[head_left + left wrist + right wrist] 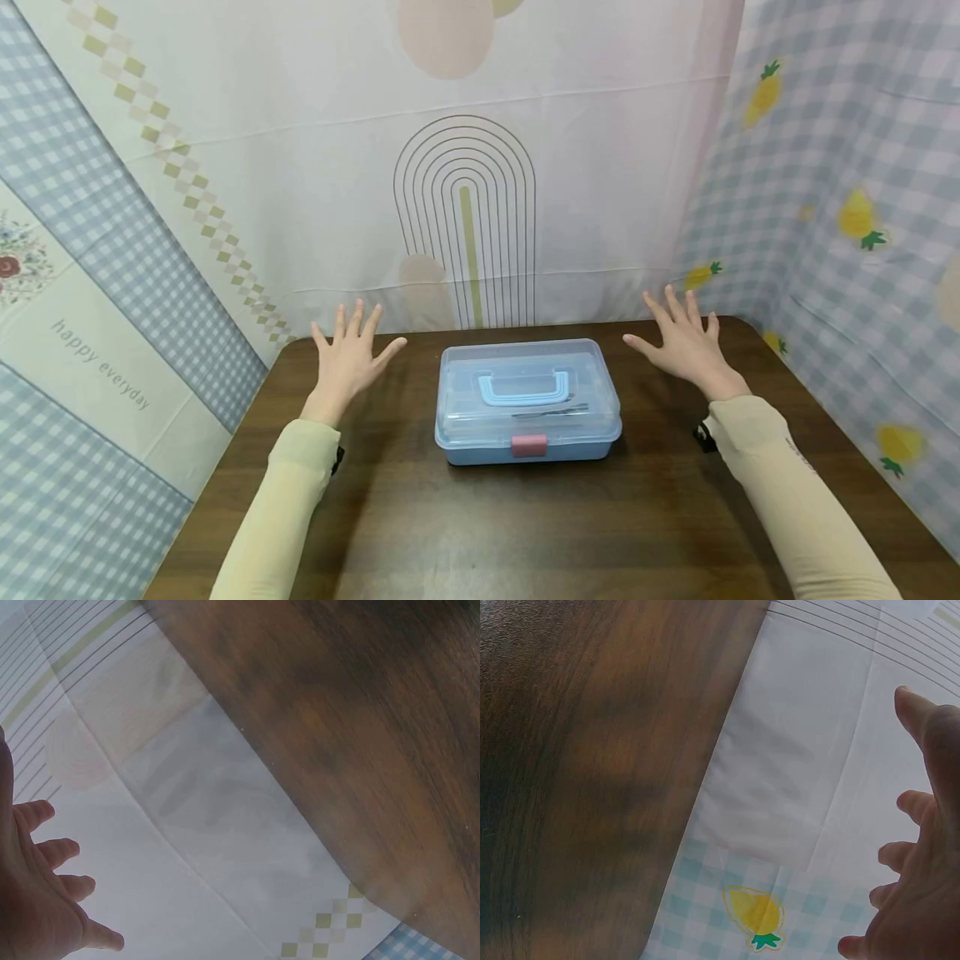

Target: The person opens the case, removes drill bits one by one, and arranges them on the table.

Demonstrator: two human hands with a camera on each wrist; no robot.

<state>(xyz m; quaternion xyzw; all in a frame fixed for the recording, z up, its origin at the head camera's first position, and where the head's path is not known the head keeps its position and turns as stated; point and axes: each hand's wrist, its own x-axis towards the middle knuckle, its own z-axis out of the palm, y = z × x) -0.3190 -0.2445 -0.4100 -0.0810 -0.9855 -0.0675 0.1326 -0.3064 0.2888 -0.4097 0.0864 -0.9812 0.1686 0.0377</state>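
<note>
Sleeves (270, 508): nearest; left hand (347, 362), right hand (686, 346) empty, fingers (371, 325) spread wide
Plastic storage box (528, 423): on table (480, 525) between hands; likely light, stiff, slick
Lid handle (525, 400): probably best hold, if pink latch (528, 446) stays fastened

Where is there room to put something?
Bare table lies in front of the blue box, between left sleeve and right sleeve. Smaller gaps separate box from left hand and right hand. Behind the box, by the cloth, is tight.

Two hands (343, 365) (688, 348), one box (527, 421), one table (517, 525)
</note>
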